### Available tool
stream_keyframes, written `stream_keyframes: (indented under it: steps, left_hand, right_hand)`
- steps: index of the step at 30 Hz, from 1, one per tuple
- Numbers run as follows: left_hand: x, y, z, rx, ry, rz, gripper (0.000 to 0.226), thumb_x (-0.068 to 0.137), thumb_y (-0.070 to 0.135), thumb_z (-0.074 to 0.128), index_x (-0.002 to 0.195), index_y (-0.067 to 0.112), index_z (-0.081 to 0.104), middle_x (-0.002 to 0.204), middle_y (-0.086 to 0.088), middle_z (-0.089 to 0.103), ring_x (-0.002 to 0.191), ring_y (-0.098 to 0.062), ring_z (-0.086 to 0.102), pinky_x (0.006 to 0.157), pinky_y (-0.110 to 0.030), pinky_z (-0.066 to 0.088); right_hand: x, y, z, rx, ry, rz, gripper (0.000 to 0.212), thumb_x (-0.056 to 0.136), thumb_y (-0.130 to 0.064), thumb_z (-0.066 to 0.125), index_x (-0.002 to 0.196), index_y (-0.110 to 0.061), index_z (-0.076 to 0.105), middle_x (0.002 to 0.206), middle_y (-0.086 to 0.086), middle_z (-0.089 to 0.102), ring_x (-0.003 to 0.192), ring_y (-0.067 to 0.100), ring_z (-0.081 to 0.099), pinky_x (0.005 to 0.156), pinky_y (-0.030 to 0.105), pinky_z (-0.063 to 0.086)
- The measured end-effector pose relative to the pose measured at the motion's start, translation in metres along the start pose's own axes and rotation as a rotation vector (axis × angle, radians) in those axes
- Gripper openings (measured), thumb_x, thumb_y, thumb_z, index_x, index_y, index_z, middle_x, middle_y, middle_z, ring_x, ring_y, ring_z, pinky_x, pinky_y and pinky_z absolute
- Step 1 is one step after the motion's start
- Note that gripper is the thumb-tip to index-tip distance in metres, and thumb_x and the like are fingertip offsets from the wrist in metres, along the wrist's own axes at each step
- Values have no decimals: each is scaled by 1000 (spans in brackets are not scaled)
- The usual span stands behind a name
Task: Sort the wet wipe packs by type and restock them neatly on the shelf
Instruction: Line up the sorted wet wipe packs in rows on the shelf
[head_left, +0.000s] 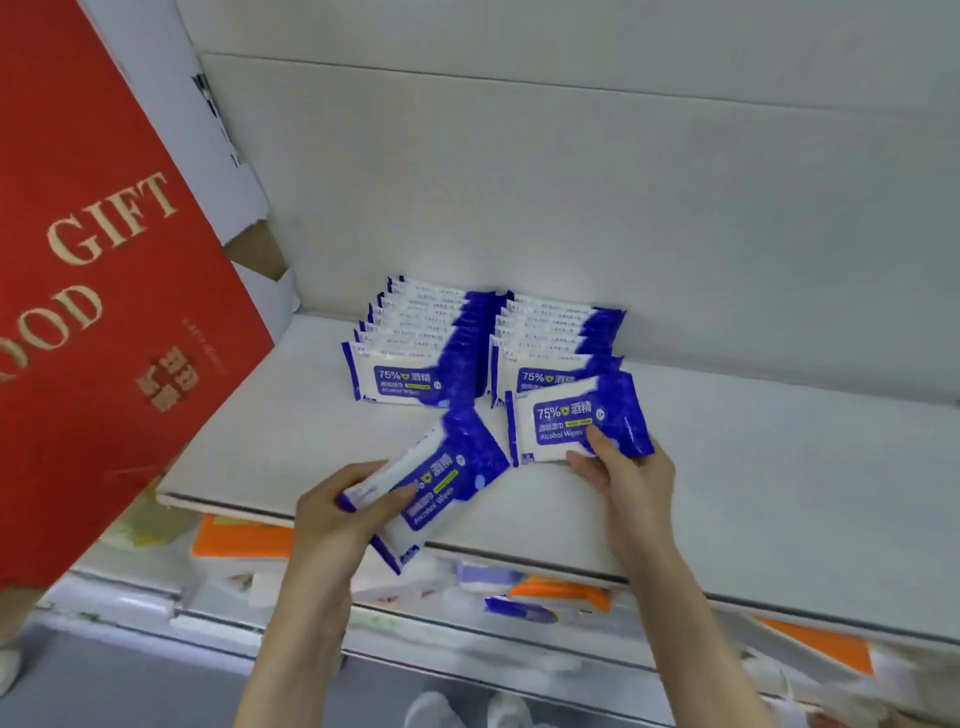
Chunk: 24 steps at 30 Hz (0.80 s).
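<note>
**Two alcohol wipe packs in hand at the white shelf**

Head view: on the white shelf (727, 467) two rows of blue-and-white alcohol wipe packs stand overlapped, a left row (410, 353) and a right row (556, 348), touching side by side. The right hand (628, 478) pinches a pack (576, 421) by its lower edge, thumb on the front; this right pack leans against the front of the right row. The left hand (337, 514) has its grip closed around a second pack (441, 483), tilted diagonally over the shelf's front edge, just before the left row. A red gift bag (93, 291) hangs at left. On the lower shelf (467, 623) lie blurred orange and purple packs (561, 592).
</note>
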<state>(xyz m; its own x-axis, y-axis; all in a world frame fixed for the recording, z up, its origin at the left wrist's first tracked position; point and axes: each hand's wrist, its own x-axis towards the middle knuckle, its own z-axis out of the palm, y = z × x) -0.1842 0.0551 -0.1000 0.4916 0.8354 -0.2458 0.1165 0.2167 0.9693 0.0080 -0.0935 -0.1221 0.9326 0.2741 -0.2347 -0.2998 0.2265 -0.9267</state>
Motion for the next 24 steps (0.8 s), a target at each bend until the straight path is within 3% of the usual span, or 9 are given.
stream_keyframes:
  steps: [4, 8, 10, 12, 16, 19, 24]
  left_hand:
    - [32, 14, 10, 126, -127, 46, 20, 76, 1, 74, 81, 17, 64, 66, 14, 71, 60, -4, 66, 51, -15, 53]
    - [49, 12, 18, 170, -218, 84, 22, 77, 0, 74, 85, 19, 66, 76, 13, 73, 70, -4, 68, 59, -19, 56]
    - [55, 9, 21, 196, -254, 88, 24, 78, 2, 73, 87, 22, 65, 78, 18, 72, 73, -1, 68, 60, -18, 56]
    - [59, 6, 23, 224, -294, 87, 25, 79, 5, 72, 89, 24, 62, 77, 25, 70, 75, 4, 67, 58, -14, 53]
    - [63, 0, 27, 269, -326, 81, 27, 77, 10, 74, 91, 27, 58, 83, 17, 68, 78, 7, 65, 57, -14, 53]
    - [64, -5, 37, 276, -315, 93, 29, 76, 14, 75, 94, 28, 58, 94, 13, 66, 84, 1, 67, 61, -17, 55]
    - [67, -5, 62, 249, -315, 159, 41, 79, 14, 73, 103, 40, 53, 104, 23, 60, 94, 10, 62, 63, -15, 54]
  right_hand:
    - [9, -1, -1, -313, -21, -150, 20, 77, -8, 77, 95, -8, 68, 88, 1, 74, 78, 8, 68, 68, 25, 52]
    - [17, -4, -10, -511, -120, -261, 44, 73, -4, 79, 110, -17, 60, 101, -7, 70, 87, 6, 67, 72, 19, 52]
    - [20, -6, -14, -567, -112, -287, 41, 73, -3, 79, 105, -18, 59, 96, -10, 69, 84, 5, 65, 69, 16, 50]
    - [22, -4, -17, -556, -65, -316, 32, 74, -2, 78, 94, -16, 58, 88, -9, 68, 78, 5, 63, 66, 14, 48]
    - [24, -2, -14, -454, -12, -317, 21, 79, 2, 72, 85, -8, 54, 83, 1, 65, 71, 7, 60, 62, 14, 47]
    - [30, -2, -12, -473, -105, -305, 18, 83, 4, 67, 89, -9, 55, 88, -1, 69, 81, 10, 66, 68, 20, 52]
    - [37, -3, -10, -491, -244, -278, 18, 89, 6, 57, 99, -9, 56, 97, -6, 71, 90, 14, 69, 73, 23, 54]
